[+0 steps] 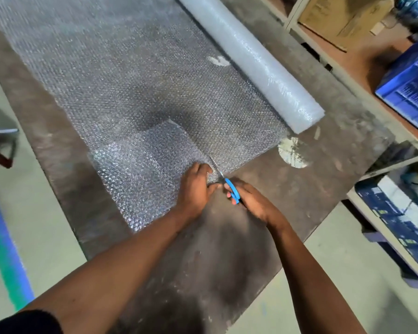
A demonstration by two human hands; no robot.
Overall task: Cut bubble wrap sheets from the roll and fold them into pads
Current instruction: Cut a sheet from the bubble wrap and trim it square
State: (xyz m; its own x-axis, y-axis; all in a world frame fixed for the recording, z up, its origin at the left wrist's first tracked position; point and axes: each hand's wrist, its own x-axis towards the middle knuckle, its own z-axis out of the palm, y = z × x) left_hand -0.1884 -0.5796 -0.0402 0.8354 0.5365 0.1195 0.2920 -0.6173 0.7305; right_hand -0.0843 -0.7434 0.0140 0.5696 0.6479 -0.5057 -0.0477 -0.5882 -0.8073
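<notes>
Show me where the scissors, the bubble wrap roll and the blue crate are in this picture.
scissors (232, 190): head view, on the blue handle held in the right hand.
bubble wrap roll (251, 59): head view, on the middle of the rolled part.
blue crate (410, 88): head view, on its side wall, at the right edge.

- bare table (275, 196) right of hands, free to pass
- roll (251, 56) lies across far right side, blocks reach there
- unrolled bubble wrap (111, 75) covers left and far tabletop
- shelf rack (362, 75) close along table's right edge
</notes>
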